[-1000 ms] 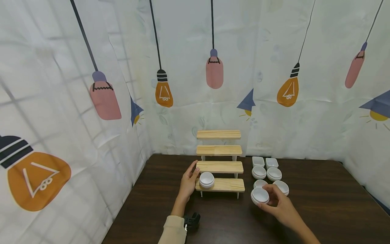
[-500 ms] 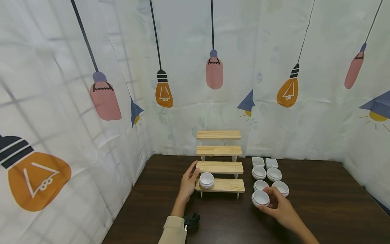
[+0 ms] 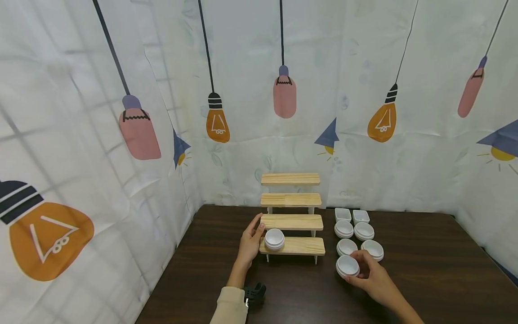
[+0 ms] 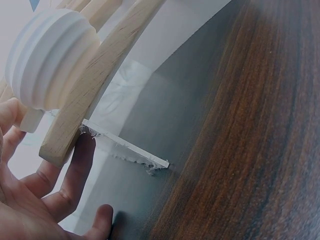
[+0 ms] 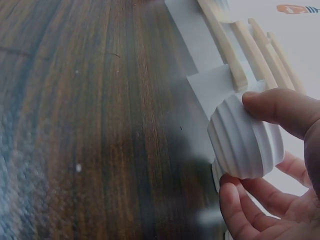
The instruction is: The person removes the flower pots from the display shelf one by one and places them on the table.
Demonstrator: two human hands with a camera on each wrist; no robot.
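At the left end of a tiered wooden shelf stand (image 3: 301, 245), my left hand (image 3: 248, 245) grips the lowest plank, fingers curled around its end in the left wrist view. Close by the thumb, a round white ribbed bowl (image 3: 274, 239) sits on that lowest tier. Over at the right, my right hand (image 3: 374, 279) pinches another round ribbed white bowl (image 3: 347, 266) by its side, thumb near the rim and fingers lower down in the right wrist view. Behind the held bowl are two more round bowls, one at left (image 3: 346, 246) and one at right (image 3: 374, 249).
Farther back stand another pair of round white bowls (image 3: 344, 228) and two square white dishes (image 3: 342, 214). All these stand on a dark wooden table (image 3: 299, 288). A white curtain (image 3: 251, 153) printed with lamps hangs behind and along the left side.
My right hand, with its bowl, has shifted slightly toward me and to the right, so the bowls behind it show more fully. My left hand has stayed in place.
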